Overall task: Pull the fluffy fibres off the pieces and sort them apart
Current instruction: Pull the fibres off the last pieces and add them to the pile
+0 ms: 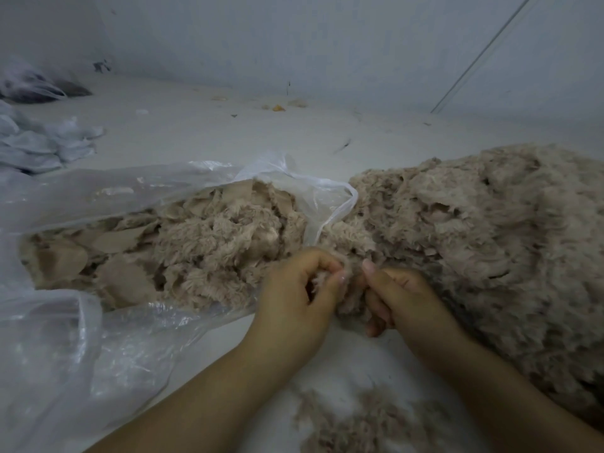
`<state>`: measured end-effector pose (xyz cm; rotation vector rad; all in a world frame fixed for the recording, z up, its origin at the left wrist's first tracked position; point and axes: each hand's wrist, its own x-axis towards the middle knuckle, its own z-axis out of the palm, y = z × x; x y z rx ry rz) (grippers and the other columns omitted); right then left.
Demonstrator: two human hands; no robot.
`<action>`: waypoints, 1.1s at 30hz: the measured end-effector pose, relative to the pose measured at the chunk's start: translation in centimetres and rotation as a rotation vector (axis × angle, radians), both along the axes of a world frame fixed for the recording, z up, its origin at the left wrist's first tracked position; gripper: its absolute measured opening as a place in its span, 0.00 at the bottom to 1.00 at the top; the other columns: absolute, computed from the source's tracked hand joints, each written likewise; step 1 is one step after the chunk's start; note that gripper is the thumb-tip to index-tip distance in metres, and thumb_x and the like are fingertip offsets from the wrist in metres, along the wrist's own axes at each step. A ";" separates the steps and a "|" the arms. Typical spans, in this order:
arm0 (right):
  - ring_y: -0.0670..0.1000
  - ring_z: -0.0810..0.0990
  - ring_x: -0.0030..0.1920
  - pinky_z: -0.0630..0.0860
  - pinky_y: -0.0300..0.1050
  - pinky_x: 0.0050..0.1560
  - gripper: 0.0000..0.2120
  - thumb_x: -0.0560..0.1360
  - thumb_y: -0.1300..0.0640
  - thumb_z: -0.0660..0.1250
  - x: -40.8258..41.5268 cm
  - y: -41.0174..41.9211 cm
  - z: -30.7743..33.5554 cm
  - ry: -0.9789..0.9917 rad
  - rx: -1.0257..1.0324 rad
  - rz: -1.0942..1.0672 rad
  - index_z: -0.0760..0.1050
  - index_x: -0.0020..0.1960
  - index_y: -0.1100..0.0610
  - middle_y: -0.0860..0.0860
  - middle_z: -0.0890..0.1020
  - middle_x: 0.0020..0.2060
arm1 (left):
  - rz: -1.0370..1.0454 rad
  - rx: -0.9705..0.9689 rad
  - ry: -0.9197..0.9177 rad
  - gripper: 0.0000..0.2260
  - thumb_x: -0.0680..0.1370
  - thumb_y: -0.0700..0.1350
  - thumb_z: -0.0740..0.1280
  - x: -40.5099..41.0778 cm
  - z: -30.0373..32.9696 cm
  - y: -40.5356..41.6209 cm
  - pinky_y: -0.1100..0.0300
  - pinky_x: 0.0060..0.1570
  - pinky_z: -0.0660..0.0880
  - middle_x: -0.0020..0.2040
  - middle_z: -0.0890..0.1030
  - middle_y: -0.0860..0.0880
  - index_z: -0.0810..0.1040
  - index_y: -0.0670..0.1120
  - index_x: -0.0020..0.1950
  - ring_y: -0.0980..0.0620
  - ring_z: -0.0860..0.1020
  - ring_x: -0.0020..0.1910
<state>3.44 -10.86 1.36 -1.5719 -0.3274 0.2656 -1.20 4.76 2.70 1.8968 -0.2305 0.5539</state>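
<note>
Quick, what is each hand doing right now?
Left hand: fingers curled, pinching the fluffy piece.
Right hand: fingers curled, gripping the same fluffy piece from the other side.

Both forearms come into view bare from the lower edge, with no sleeve or cuff on them. The left hand and right hand are ungloved, without rings, and the fingernails are short and unpainted (slightly glossy on the visible tips).

text: none legible | labels: none | brands: none | numbers: none
</note>
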 end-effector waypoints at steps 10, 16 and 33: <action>0.47 0.70 0.23 0.71 0.41 0.26 0.18 0.70 0.46 0.68 0.0 -0.1 0.3 0.042 0.011 0.012 0.74 0.26 0.55 0.48 0.69 0.20 | -0.161 0.303 -0.141 0.11 0.76 0.36 0.68 -0.2 0.2 -0.2 0.77 0.41 0.70 0.37 0.80 0.62 0.84 0.52 0.46 0.66 0.78 0.39; 0.48 0.63 0.23 0.62 0.39 0.25 0.20 0.70 0.49 0.65 -0.1 -0.1 0.3 0.036 0.021 -0.053 0.66 0.22 0.53 0.53 0.65 0.22 | -0.491 0.119 0.332 0.08 0.78 0.36 0.67 -1.2 0.5 0.1 0.67 0.26 0.71 0.28 0.77 0.57 0.81 0.46 0.41 0.61 0.73 0.23; 0.47 0.65 0.21 0.65 0.38 0.24 0.21 0.71 0.49 0.66 -0.3 -0.1 0.2 0.093 0.073 -0.061 0.65 0.23 0.53 0.52 0.66 0.20 | -0.922 0.095 0.648 0.10 0.80 0.35 0.64 -1.2 1.8 1.9 0.60 0.28 0.67 0.24 0.73 0.46 0.78 0.42 0.60 0.52 0.68 0.21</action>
